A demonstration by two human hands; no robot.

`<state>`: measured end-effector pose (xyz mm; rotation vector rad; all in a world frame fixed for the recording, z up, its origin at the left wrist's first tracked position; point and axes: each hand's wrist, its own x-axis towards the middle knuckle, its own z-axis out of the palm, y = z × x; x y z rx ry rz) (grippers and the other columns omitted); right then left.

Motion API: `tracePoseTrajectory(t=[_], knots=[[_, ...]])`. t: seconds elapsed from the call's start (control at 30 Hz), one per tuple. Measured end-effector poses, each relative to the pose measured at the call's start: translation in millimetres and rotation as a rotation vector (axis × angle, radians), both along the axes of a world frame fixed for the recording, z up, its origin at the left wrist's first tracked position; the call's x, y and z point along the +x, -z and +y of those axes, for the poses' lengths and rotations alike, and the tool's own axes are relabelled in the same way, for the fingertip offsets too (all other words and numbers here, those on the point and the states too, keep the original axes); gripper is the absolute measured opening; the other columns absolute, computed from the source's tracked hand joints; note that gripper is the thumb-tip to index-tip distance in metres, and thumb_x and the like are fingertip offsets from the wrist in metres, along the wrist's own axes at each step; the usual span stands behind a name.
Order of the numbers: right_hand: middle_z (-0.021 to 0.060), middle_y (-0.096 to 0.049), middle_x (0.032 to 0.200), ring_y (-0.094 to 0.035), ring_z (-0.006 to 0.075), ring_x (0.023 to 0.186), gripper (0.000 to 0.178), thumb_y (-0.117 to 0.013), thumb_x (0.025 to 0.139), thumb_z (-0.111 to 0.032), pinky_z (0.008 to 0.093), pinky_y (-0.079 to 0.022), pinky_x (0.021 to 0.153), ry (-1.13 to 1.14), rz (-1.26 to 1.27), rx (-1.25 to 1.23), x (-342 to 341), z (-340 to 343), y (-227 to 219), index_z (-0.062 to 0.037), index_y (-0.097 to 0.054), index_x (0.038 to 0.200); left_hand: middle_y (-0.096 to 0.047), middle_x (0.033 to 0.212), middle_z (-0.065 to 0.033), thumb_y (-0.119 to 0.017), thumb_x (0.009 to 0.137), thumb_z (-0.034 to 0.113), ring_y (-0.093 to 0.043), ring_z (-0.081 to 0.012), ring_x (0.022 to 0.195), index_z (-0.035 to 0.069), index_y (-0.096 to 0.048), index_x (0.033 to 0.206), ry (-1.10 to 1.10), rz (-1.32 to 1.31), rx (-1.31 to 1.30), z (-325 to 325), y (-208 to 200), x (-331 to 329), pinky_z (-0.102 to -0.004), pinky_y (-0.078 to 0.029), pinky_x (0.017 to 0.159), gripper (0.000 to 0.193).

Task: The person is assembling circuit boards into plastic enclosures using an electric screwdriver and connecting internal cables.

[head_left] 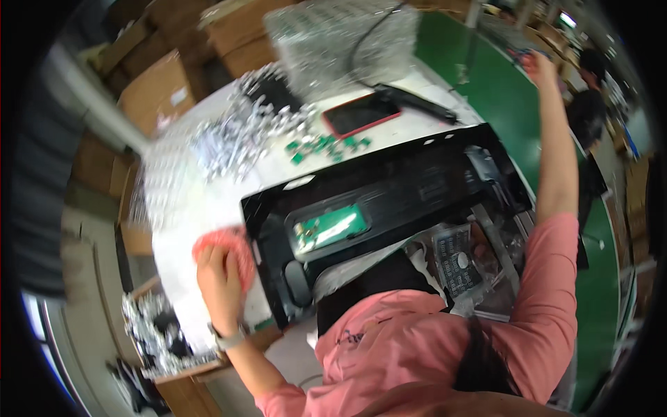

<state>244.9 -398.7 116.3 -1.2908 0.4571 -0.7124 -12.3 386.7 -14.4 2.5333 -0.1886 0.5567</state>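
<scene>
My left hand is on a crinkled pink plastic bundle at the left, its fingers bent and closed against it. Far out to the upper right, my right hand is raised at arm's length with its fingers curled. Something small, blue and red, shows beside that hand, too blurred to name. Between my arms a long black plastic housing lies tilted across the table edge. Inside it sits a green circuit board, with a black oval part near its left end.
Beyond the housing lie small green boards, a red-edged phone, a black handheld tool and a heap of white cable pieces. Clear plastic packaging stands behind. Cardboard boxes surround the white table.
</scene>
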Motion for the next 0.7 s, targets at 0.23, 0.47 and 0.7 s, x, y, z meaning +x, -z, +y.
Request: tracePoseTrajectory(t=[0.23,0.47,0.7], knots=[[0.0066,-0.065,0.079,-0.062,0.0145,0.066,0.022,-0.062,0.095,-0.019,0.0270,-0.046,0.052,0.154,0.009,-0.153,10,33,-4,-0.0008,-0.065,0.106,-0.057,0.084,-0.0178,-0.065,0.073,-0.001,-0.055,-0.0380,0.081,-0.002,-0.060,0.083,0.034,0.020,0.067,0,-15,-7,-0.0427,-0.046,0.072,0.012],[-0.0036,-0.050,0.070,-0.048,0.0060,0.056,0.031,-0.060,0.096,-0.024,0.0229,-0.036,0.050,-0.578,0.071,-0.366,-28,242,14,-0.0010,-0.065,0.116,-0.057,0.082,-0.0147,-0.068,0.068,-0.001,-0.056,-0.0353,0.080,0.000,-0.060,0.079,-0.038,0.177,0.069,6,-9,-3,-0.0418,-0.046,0.069,0.014],[-0.0044,-0.051,0.070,-0.049,0.0039,0.053,0.030,-0.059,0.096,-0.021,0.0194,-0.036,0.049,-1.058,0.236,-0.611,-11,443,43,0.0000,-0.064,0.118,-0.057,0.078,-0.0126,-0.069,0.069,-0.001,-0.055,-0.0338,0.076,0.001,-0.060,0.077,-0.042,0.060,-0.021,7,-3,0,-0.0413,-0.046,0.065,0.012]])
